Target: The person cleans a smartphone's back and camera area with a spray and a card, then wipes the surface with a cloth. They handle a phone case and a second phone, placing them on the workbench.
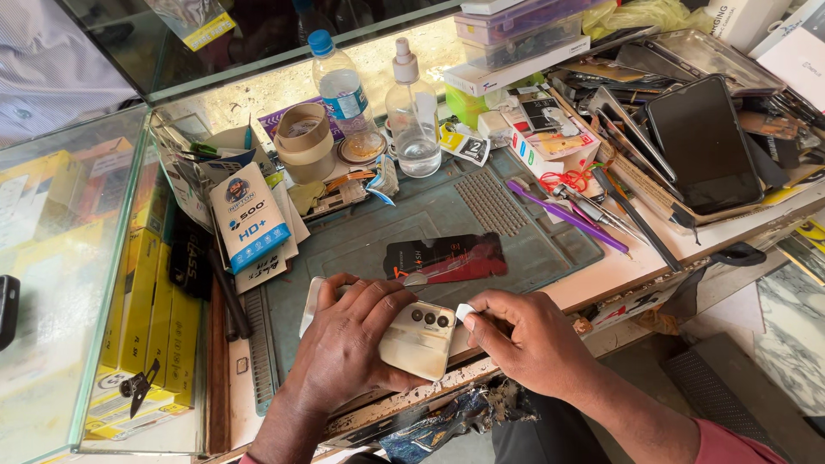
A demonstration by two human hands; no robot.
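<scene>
In the lower middle of the frame, the left hand [348, 339] grips a pale gold smartphone with three round camera lenses on its back [421, 337], the fingers curled over its left part and the back side turned up. The right hand [524, 339] is just beside it on the right, with the fingers pinched narrow on a small white flat piece [465, 312] that touches the upper right corner of the phone. Both hands are above the near edge of a grey-green rubber work mat [481, 228], which covers the middle of the wooden counter. On the mat, just above the phone, lies a black and red flat packet [447, 258]. In the upper middle of the frame stand a clear plastic water bottle with a blue cap [342, 86] and a clear spray bottle with a white nozzle [413, 116], near each other, and a beige roll of tape [302, 142] stands to their left. At the upper right, a black phone with a dark screen [705, 142] rests on a pile of flat parts. A purple thin tool [567, 215] lies at the right edge of the mat. On the left side is a glass display case [60, 283] with yellow boxes inside.
</scene>
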